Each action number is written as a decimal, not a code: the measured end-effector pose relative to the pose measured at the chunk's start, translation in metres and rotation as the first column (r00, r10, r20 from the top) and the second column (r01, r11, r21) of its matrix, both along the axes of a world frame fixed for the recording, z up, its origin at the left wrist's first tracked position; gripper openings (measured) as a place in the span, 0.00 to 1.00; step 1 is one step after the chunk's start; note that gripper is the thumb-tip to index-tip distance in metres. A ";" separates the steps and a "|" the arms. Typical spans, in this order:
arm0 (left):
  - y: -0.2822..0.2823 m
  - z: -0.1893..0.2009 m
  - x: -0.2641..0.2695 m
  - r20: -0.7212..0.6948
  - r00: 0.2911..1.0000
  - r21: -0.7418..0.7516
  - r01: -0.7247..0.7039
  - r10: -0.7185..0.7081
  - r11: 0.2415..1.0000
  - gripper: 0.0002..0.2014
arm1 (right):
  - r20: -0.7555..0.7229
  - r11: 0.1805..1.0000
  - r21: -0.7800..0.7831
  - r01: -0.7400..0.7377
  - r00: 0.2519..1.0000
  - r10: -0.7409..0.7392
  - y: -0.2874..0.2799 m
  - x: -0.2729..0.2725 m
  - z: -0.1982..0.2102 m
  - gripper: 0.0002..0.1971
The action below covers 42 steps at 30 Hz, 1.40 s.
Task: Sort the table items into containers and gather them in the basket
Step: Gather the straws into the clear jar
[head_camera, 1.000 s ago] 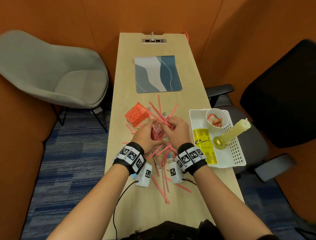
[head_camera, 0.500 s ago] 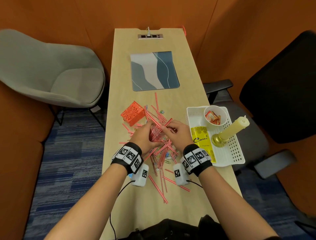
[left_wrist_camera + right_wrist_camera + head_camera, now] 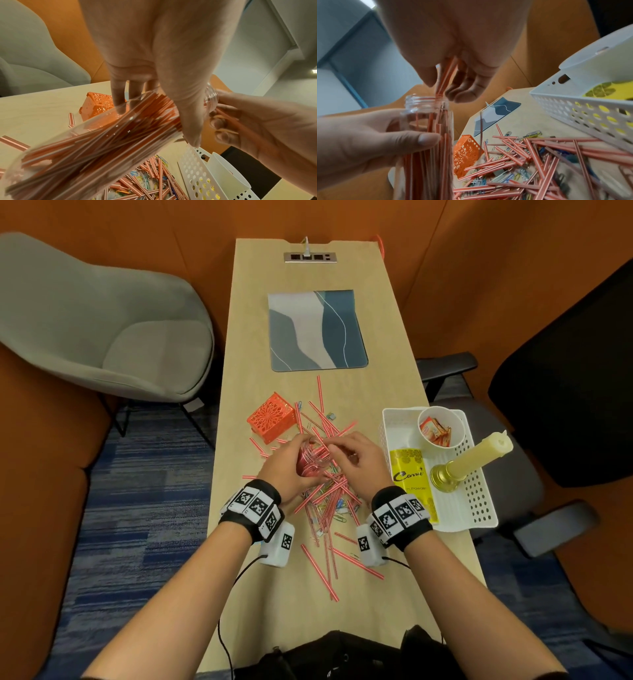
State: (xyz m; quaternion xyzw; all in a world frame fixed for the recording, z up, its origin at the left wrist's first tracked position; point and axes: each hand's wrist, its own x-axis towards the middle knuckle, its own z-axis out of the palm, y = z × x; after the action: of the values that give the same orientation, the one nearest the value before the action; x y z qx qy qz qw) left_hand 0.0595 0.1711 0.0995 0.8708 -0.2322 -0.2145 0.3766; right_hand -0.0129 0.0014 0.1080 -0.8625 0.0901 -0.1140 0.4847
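Observation:
My left hand (image 3: pixel 286 463) grips a clear plastic bottle (image 3: pixel 426 135) packed with red-and-white striped straws (image 3: pixel 96 135), held above the table. My right hand (image 3: pixel 352 455) pinches a striped straw (image 3: pixel 446 75) whose lower end is at the bottle's open mouth (image 3: pixel 423 100). Many loose straws (image 3: pixel 325 498) and coloured paper clips (image 3: pixel 337 513) lie scattered under and around both hands. The white perforated basket (image 3: pixel 479 501) stands at the table's right edge, holding a white cup (image 3: pixel 440 426) of sachets, a yellow packet (image 3: pixel 409 474) and a candle (image 3: pixel 479 458) on a brass holder.
An orange lattice box (image 3: pixel 272 417) sits just left of the pile. A blue-grey mat (image 3: pixel 317 330) lies farther back, with a power socket (image 3: pixel 310 257) at the far end. A grey chair (image 3: pixel 102 323) stands left, a black office chair (image 3: pixel 565 378) right.
Both hands stay together over the straw pile, with the right hand still working a straw at the bottle's mouth. The head view has shifted slightly.

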 end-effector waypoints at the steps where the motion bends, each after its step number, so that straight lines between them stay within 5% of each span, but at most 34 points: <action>1: 0.001 -0.001 0.000 -0.015 1.000 -0.009 -0.004 0.004 1.000 0.43 | -0.018 0.999 -0.006 -0.048 0.999 0.047 0.001 0.000 0.000 0.12; 4: 0.004 -0.004 0.000 -0.031 0.999 -0.015 -0.025 0.025 1.000 0.45 | -0.031 0.986 0.164 -0.023 0.999 0.029 -0.004 0.002 -0.001 0.15; 7: 0.012 -0.009 0.001 -0.045 0.998 -0.034 -0.052 0.050 0.998 0.45 | -0.042 0.901 0.375 0.219 0.975 -0.220 -0.012 0.003 -0.013 0.12; 9: 0.018 -0.013 0.004 -0.061 0.996 -0.049 -0.074 0.071 0.996 0.44 | -0.141 0.926 0.255 0.279 0.958 -0.250 -0.015 0.002 -0.027 0.12; 11: 0.023 -0.015 0.006 -0.064 0.994 -0.054 -0.089 0.085 0.995 0.44 | -0.348 0.997 -0.052 0.058 0.935 -0.073 -0.012 -0.001 -0.045 0.15; 13: 0.026 -0.016 0.007 -0.061 0.993 -0.070 -0.101 0.097 0.992 0.43 | -0.561 0.891 -0.335 -0.305 0.825 0.072 -0.004 -0.003 -0.063 0.19; 15: 0.028 -0.016 0.008 -0.066 0.993 -0.089 -0.104 0.098 0.991 0.43 | -0.627 0.746 -0.465 -0.478 0.772 0.104 0.004 -0.003 -0.079 0.25; 19: 0.031 -0.017 0.011 -0.075 0.993 -0.095 -0.096 0.089 0.991 0.44 | -0.632 0.555 -0.592 -0.584 0.764 0.130 0.012 -0.002 -0.098 0.24; 27: 0.036 -0.021 0.013 -0.078 0.994 -0.111 -0.088 0.080 0.990 0.42 | -0.626 0.425 -0.654 -0.626 0.763 0.161 0.013 0.012 -0.095 0.08; 34: 0.038 -0.018 0.017 -0.084 0.991 -0.128 -0.115 0.104 0.985 0.43 | -0.624 0.510 -0.574 -0.641 0.745 0.236 0.000 0.017 -0.071 0.08; 38: 0.038 -0.014 0.023 -0.072 0.990 -0.128 -0.133 0.124 0.983 0.44 | -0.547 0.690 -0.484 -0.538 0.802 0.242 -0.010 0.017 -0.039 0.06; 42: 0.036 -0.010 0.026 -0.054 0.989 -0.121 -0.142 0.137 0.982 0.45 | -0.390 0.935 -0.231 -0.268 0.906 0.163 -0.027 0.014 -0.002 0.04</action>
State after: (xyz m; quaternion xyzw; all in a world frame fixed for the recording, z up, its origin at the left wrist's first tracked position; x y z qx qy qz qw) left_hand 0.0859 0.2075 0.0895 0.8546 -0.1750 -0.1923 0.4494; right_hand 0.0012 -0.0256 0.1055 -0.9328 0.0648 0.0913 0.3425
